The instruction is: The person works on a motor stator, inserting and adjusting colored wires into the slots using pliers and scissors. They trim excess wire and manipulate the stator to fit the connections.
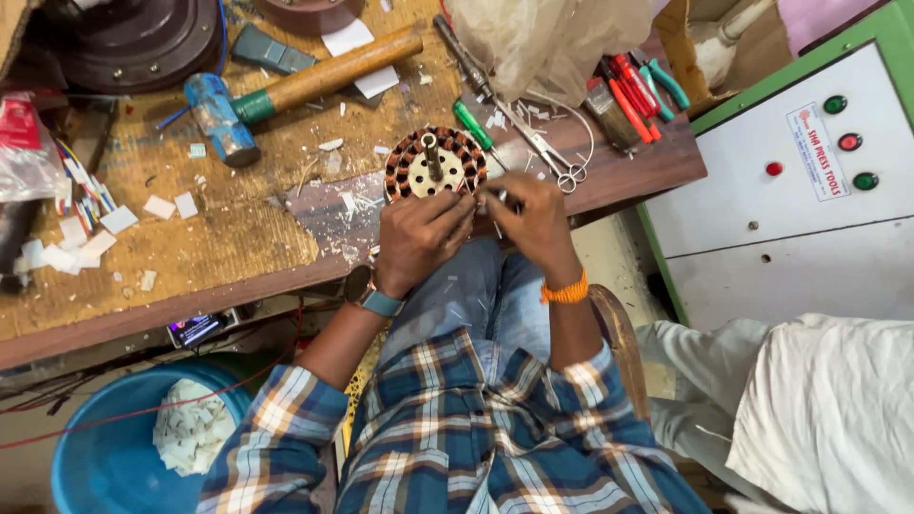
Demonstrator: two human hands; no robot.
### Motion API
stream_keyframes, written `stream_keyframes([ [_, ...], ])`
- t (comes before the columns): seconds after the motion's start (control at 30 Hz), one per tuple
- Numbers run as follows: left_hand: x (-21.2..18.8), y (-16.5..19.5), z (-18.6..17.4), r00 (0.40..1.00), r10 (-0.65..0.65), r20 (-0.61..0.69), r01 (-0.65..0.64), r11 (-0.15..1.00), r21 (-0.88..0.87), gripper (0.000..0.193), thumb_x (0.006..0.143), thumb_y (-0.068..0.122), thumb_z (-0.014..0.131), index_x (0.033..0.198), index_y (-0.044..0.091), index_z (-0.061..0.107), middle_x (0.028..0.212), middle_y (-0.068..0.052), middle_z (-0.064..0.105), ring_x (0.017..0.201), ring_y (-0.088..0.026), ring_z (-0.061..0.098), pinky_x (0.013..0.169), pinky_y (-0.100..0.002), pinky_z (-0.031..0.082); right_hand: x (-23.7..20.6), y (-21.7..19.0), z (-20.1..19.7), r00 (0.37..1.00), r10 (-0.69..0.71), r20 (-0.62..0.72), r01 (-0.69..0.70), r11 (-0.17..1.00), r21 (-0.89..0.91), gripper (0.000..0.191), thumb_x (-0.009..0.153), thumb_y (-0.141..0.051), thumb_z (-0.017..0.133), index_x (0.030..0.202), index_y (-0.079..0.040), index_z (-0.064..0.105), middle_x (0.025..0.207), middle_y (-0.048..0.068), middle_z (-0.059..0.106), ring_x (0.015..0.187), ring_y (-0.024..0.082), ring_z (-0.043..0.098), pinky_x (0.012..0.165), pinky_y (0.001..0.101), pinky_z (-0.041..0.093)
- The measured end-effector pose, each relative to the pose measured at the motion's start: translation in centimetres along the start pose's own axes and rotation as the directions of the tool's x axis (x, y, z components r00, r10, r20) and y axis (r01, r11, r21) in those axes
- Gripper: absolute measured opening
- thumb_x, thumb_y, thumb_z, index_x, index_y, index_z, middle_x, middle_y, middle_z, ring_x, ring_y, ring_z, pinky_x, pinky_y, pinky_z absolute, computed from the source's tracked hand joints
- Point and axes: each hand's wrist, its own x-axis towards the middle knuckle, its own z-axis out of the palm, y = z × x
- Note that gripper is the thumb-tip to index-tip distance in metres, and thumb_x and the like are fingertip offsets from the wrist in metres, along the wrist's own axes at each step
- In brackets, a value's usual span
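A round motor stator [435, 164] with copper windings and a central metal shaft rests at the near edge of the wooden workbench [219, 243]. My left hand [419, 238] grips its near rim from below. My right hand [533, 221] is closed around a small thin piece at the stator's right side; what the piece is cannot be told. A watch sits on my left wrist and an orange band on my right.
A hammer [286, 90] with a blue head lies at the back left. Scissors [547, 152], a green screwdriver [473, 126] and red-handled pliers [628, 95] lie to the right. White paper scraps litter the bench. A blue bucket [105, 447] stands below, a white control box [800, 181] at right.
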Motion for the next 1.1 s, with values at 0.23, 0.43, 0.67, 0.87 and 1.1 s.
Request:
stream_keyframes([
  [0.23, -0.3, 0.3, 0.1, 0.999, 0.047, 0.018, -0.047, 0.999, 0.021, 0.021, 0.09, 0.024, 0.083, 0.107, 0.013, 0.079, 0.091, 0.002, 0.073, 0.06, -0.011, 0.062, 0.049, -0.029, 0.046, -0.8, -0.1, -1.0, 0.999, -0.027, -0.047, 0.023, 0.997, -0.079, 0.012, 0.093, -0.013, 0.079, 0.101, -0.004, 0.079, 0.095, 0.012, 0.077, 0.079, 0.019, 0.074, 0.068, 0.0316, 0.058],
  [0.43, 0.1, 0.7, -0.5, 0.998, 0.062, 0.027, -0.062, 0.998, -0.025, 0.023, 0.09, 0.017, 0.081, 0.112, 0.01, 0.078, 0.095, 0.002, 0.069, 0.069, -0.013, 0.069, 0.057, -0.03, 0.052, -0.3, 0.3, 0.7, 0.986, 0.113, -0.12, -0.102, 0.99, 0.1, 0.016, 0.092, -0.014, 0.079, 0.103, -0.001, 0.077, 0.095, 0.01, 0.077, 0.082, 0.017, 0.073, 0.072, 0.0288, 0.056],
  [0.67, 1.3, 0.6, 0.1, 0.985, 0.041, 0.167, 0.003, 0.967, -0.255, 0.019, 0.087, 0.018, 0.082, 0.103, 0.009, 0.077, 0.103, -0.004, 0.074, 0.071, -0.021, 0.073, 0.057, -0.033, 0.058, -1.1, 0.9, 0.4, 0.958, 0.259, -0.119, -0.254, 0.965, 0.056, 0.015, 0.091, -0.011, 0.076, 0.104, -0.003, 0.077, 0.093, 0.01, 0.076, 0.075, 0.02, 0.07, 0.067, 0.033, 0.053],
  [0.87, 1.8, 0.2, 1.1, 0.978, -0.098, 0.183, 0.149, 0.944, -0.293, 0.02, 0.087, 0.019, 0.083, 0.105, 0.01, 0.078, 0.103, -0.007, 0.074, 0.073, -0.018, 0.074, 0.062, -0.028, 0.061, -1.6, 1.2, 1.7, 0.95, 0.19, -0.247, -0.166, 0.979, 0.117, 0.011, 0.096, -0.007, 0.068, 0.104, 0.001, 0.07, 0.096, 0.012, 0.072, 0.086, 0.024, 0.072, 0.077, 0.0357, 0.055],
  [1.1, 1.5, -0.1, 0.5, 0.95, -0.103, 0.293, 0.204, 0.919, -0.337, 0.023, 0.084, 0.017, 0.083, 0.104, 0.008, 0.078, 0.099, -0.008, 0.075, 0.076, -0.019, 0.074, 0.064, -0.031, 0.062, -2.3, 1.0, 2.6, 0.929, 0.183, -0.321, -0.156, 0.982, 0.108, 0.012, 0.096, -0.008, 0.071, 0.102, 0.002, 0.069, 0.094, 0.013, 0.07, 0.084, 0.024, 0.071, 0.076, 0.0357, 0.055],
])
